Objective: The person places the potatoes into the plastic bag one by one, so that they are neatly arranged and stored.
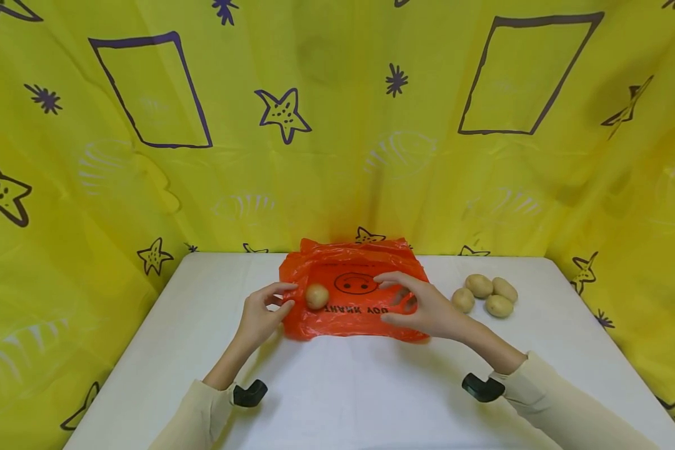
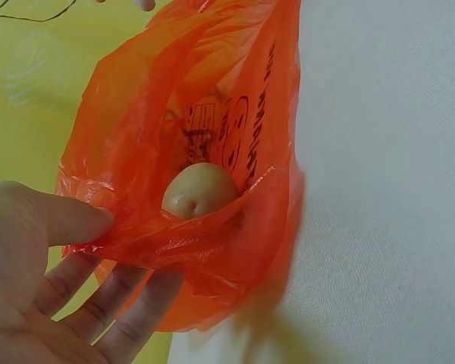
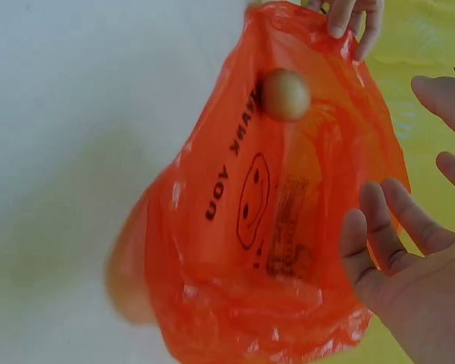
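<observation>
A red plastic bag with THANK YOU lettering and a smiley face lies with its mouth spread wide. One potato is inside the mouth, close to its left edge; the left wrist view shows this potato partly behind the near rim. My left hand pinches the bag's left rim, thumb inside and fingers outside. Over the bag's right part is my right hand, fingers spread and holding nothing. In the right wrist view, the right hand's palm faces the bag, and its fingertips overlap the bag's edge.
Several potatoes sit in a cluster on the white table, right of the bag. A yellow patterned curtain hangs behind the table and along both sides. The bag's back edge lies against this curtain.
</observation>
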Available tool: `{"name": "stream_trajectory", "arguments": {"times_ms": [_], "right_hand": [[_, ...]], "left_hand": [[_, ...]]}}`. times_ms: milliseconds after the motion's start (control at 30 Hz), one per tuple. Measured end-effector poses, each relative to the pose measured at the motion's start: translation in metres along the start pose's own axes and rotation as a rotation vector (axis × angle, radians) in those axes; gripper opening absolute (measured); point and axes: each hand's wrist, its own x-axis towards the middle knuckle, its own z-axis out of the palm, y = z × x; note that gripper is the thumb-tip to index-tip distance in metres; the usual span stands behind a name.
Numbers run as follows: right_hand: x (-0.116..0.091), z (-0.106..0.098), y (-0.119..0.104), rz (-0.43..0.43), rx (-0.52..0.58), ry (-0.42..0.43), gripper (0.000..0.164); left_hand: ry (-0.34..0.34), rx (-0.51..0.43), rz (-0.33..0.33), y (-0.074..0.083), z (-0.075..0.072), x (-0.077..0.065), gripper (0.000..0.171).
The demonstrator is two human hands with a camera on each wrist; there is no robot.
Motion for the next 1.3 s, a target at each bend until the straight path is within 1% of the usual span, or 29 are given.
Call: {"name": "stream_trajectory", "arguments": {"times_ms": [233, 533, 600, 767, 867, 1000, 1167, 1300], "right_hand": [[-0.013, -0.020, 0.010, 0.023, -0.045, 0.060, 0.059], [-0.033, -0.044, 0.017, 0.035, -0.048, 0.115, 0.060], [-0.037, -0.049, 0.019, 0.047, -0.051, 0.135, 0.061], [-0.049, -0.065, 0.026, 0.106, -0.121, 0.180, 0.061], [-0.055, -0.074, 0.032, 0.121, -0.151, 0.193, 0.062], [-0.061, -0.087, 0.040, 0.113, -0.160, 0.198, 0.065], [-0.067, -0.101, 0.049, 0.106, -0.183, 0.216, 0.066], [-0.071, -0.109, 0.057, 0.122, -0.194, 0.216, 0.066]], "left_hand": [[-0.003, -0.004, 0.016, 0.001, 0.000, 0.001, 0.028], [-0.004, -0.002, -0.009, 0.000, 0.000, 0.000, 0.028], [-0.002, -0.004, -0.004, 0.000, 0.000, 0.000, 0.028], [-0.005, -0.004, 0.005, 0.000, 0.000, 0.001, 0.028], [-0.005, -0.002, 0.002, -0.001, 0.001, 0.001, 0.028], [-0.006, -0.005, -0.004, -0.001, 0.000, 0.001, 0.028], [-0.009, -0.015, 0.016, -0.002, 0.000, 0.003, 0.029], [-0.016, -0.011, 0.013, -0.002, 0.000, 0.003, 0.029]]}}
